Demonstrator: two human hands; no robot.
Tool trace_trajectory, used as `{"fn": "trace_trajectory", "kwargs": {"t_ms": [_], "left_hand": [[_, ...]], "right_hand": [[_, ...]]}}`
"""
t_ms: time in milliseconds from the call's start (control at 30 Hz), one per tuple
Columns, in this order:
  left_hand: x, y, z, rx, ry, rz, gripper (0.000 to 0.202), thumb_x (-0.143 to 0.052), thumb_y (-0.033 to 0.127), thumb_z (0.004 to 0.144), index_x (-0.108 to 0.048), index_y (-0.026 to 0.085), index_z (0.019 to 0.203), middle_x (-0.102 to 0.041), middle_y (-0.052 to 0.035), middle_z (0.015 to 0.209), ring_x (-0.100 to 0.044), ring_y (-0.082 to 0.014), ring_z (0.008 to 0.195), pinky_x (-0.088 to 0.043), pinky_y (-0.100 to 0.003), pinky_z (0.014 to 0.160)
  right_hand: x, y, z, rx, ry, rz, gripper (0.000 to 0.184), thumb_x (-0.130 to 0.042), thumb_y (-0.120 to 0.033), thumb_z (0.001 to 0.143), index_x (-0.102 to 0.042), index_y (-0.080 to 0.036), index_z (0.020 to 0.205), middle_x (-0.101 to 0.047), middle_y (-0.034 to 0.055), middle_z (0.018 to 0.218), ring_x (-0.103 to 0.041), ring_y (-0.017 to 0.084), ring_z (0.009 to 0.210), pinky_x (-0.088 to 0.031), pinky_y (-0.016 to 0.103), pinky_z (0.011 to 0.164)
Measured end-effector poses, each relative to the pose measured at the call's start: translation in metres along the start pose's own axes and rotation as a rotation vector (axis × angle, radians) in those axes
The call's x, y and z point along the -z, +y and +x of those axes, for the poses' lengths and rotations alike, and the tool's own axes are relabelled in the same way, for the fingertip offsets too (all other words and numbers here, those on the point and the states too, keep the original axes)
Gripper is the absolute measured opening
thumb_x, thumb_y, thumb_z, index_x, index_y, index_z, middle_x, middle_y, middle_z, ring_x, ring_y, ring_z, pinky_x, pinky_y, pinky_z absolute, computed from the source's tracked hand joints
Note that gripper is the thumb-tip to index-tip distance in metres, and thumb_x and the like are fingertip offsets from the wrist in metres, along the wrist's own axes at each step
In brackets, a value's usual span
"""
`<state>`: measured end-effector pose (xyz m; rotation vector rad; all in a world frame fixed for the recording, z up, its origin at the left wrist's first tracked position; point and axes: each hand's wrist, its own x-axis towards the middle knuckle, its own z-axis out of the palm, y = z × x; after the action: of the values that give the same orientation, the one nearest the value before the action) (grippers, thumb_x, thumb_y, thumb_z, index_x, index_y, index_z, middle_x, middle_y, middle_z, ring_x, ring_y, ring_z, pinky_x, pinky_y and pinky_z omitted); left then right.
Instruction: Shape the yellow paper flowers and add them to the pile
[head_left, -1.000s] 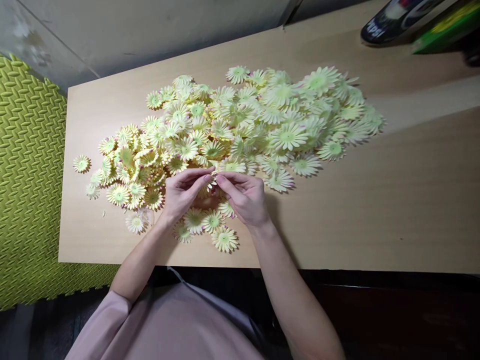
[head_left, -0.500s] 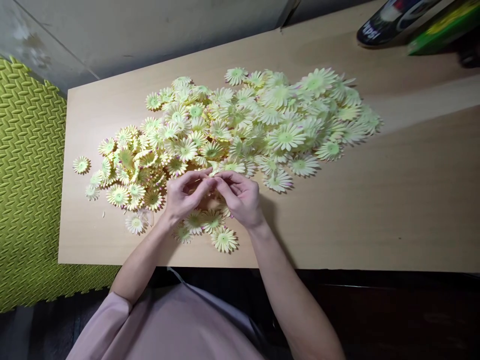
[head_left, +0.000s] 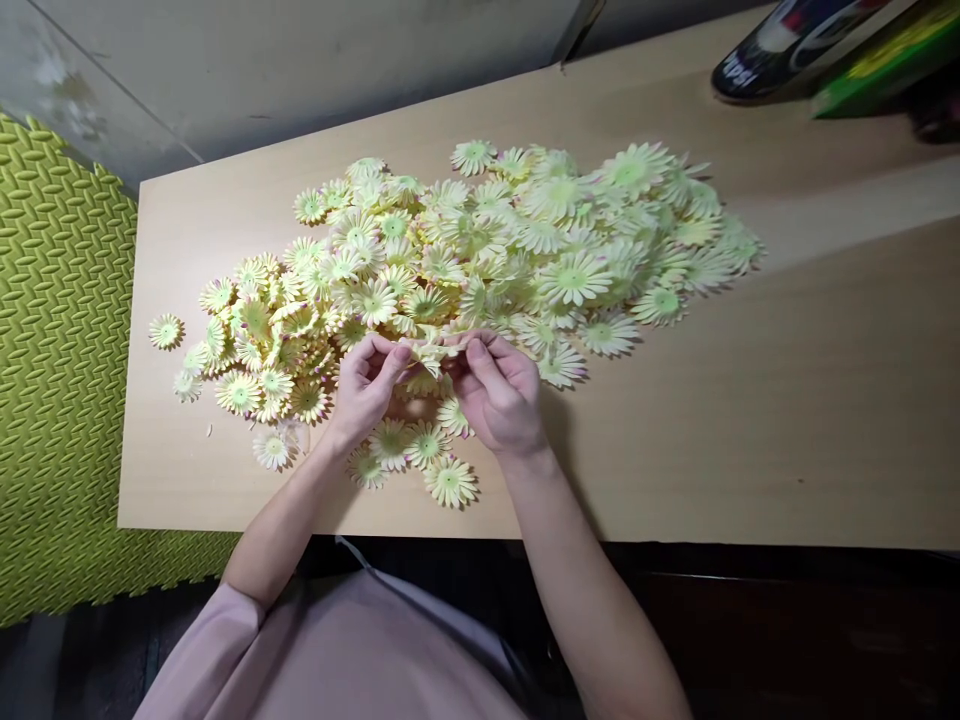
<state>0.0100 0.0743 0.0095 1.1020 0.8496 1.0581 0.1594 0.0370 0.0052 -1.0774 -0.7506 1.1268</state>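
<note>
A wide pile of pale yellow paper flowers (head_left: pixel 480 250) with green centres covers the middle of a light wooden table (head_left: pixel 750 400). My left hand (head_left: pixel 364 390) and my right hand (head_left: pixel 499 395) meet at the pile's near edge. Both pinch the same flower (head_left: pixel 433 353) between thumb and fingers, one hand on each side of it. A few loose flowers (head_left: pixel 420 455) lie on the table just below my hands.
A green textured foam mat (head_left: pixel 60 350) covers the floor left of the table. A dark object (head_left: pixel 780 45) and a green box (head_left: pixel 885 55) sit at the table's far right corner. A grey wall runs behind the table.
My hands have shifted slightly up toward the pile and now hold a flower stretched between them; before, the fingertips were pinched close together.
</note>
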Motion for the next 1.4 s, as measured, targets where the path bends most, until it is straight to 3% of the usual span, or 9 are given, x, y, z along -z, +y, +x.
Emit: {"fn": "trace_trajectory", "kwargs": {"t_ms": [267, 467, 633, 867, 967, 1067, 1200, 1267, 1400], "left_hand": [[0.005, 0.012, 0.006, -0.049, 0.061, -0.113, 0.032, -0.07, 0.052, 0.086, -0.059, 0.023, 0.082, -0.078, -0.0032, 0.098, -0.074, -0.0184, 0.094, -0.059, -0.036, 0.079], [0.0, 0.013, 0.002, -0.12, 0.022, 0.069, 0.019, -0.073, 0.042, 0.087, -0.077, 0.024, 0.089, -0.076, -0.0063, 0.119, -0.071, -0.0211, 0.113, -0.057, -0.041, 0.096], [-0.002, 0.014, -0.001, -0.186, 0.024, 0.156, 0.011, -0.077, 0.033, 0.083, -0.079, 0.022, 0.087, -0.076, -0.0083, 0.116, -0.072, -0.0222, 0.112, -0.056, -0.043, 0.102], [0.003, 0.01, 0.003, -0.234, 0.059, 0.238, 0.02, -0.073, 0.032, 0.087, -0.075, 0.023, 0.105, -0.076, -0.0086, 0.113, -0.074, -0.0185, 0.102, -0.062, -0.037, 0.086], [0.01, 0.0, 0.008, -0.43, -0.045, 0.463, 0.024, -0.078, 0.03, 0.082, -0.074, 0.025, 0.105, -0.078, -0.0059, 0.103, -0.073, -0.0184, 0.091, -0.061, -0.04, 0.083], [0.015, -0.009, 0.012, -0.56, -0.195, 0.749, 0.038, -0.084, 0.033, 0.075, -0.073, 0.027, 0.111, -0.077, -0.0065, 0.112, -0.067, -0.0246, 0.106, -0.056, -0.048, 0.092], [0.018, -0.014, 0.013, -0.604, -0.27, 0.896, 0.033, -0.076, 0.029, 0.083, -0.072, 0.023, 0.115, -0.076, -0.0106, 0.116, -0.065, -0.0264, 0.108, -0.055, -0.047, 0.09], [0.018, -0.012, 0.013, -0.608, -0.247, 0.832, 0.028, -0.074, 0.027, 0.085, -0.072, 0.022, 0.113, -0.077, -0.011, 0.112, -0.066, -0.0241, 0.104, -0.057, -0.044, 0.087], [0.013, -0.001, 0.01, -0.522, -0.139, 0.619, 0.026, -0.077, 0.03, 0.083, -0.073, 0.023, 0.107, -0.078, -0.0079, 0.105, -0.071, -0.0194, 0.095, -0.06, -0.039, 0.086]], "right_hand": [[0.03, -0.005, 0.011, 0.115, 0.132, 0.018, 0.019, -0.068, -0.048, 0.08, -0.068, -0.03, 0.087, -0.069, 0.0049, 0.103, -0.066, 0.022, 0.096, -0.058, 0.038, 0.082], [0.01, -0.017, -0.003, 0.055, -0.303, -0.155, 0.021, -0.07, -0.046, 0.086, -0.072, -0.026, 0.081, -0.065, 0.0066, 0.128, -0.064, 0.026, 0.117, -0.058, 0.043, 0.093], [0.002, -0.014, -0.007, 0.038, -0.329, -0.239, 0.017, -0.07, -0.042, 0.088, -0.074, -0.025, 0.086, -0.069, 0.0067, 0.12, -0.068, 0.022, 0.106, -0.061, 0.034, 0.081], [0.023, -0.03, 0.007, 0.251, -0.031, -0.456, 0.017, -0.068, -0.039, 0.089, -0.072, -0.023, 0.091, -0.072, 0.0059, 0.092, -0.068, 0.019, 0.079, -0.059, 0.033, 0.069], [0.044, -0.05, 0.025, 0.5, 0.233, -0.746, 0.016, -0.062, -0.034, 0.093, -0.073, -0.022, 0.093, -0.073, 0.0115, 0.1, -0.07, 0.026, 0.092, -0.059, 0.043, 0.081], [0.058, -0.067, 0.038, 0.603, 0.278, -1.101, 0.011, -0.068, -0.028, 0.089, -0.076, -0.02, 0.089, -0.072, 0.0174, 0.119, -0.065, 0.036, 0.115, -0.051, 0.054, 0.102], [0.057, -0.079, 0.03, 0.66, 0.303, -1.238, 0.014, -0.068, -0.027, 0.088, -0.077, -0.016, 0.088, -0.072, 0.0205, 0.119, -0.065, 0.038, 0.116, -0.049, 0.056, 0.102], [0.052, -0.079, 0.016, 0.652, 0.211, -1.191, 0.014, -0.066, -0.028, 0.09, -0.076, -0.018, 0.088, -0.075, 0.0164, 0.104, -0.069, 0.033, 0.104, -0.053, 0.053, 0.094], [0.042, -0.065, -0.011, 0.415, -0.292, -1.082, 0.014, -0.069, -0.031, 0.088, -0.074, -0.023, 0.099, -0.075, 0.0075, 0.101, -0.07, 0.026, 0.093, -0.056, 0.046, 0.088]]}}
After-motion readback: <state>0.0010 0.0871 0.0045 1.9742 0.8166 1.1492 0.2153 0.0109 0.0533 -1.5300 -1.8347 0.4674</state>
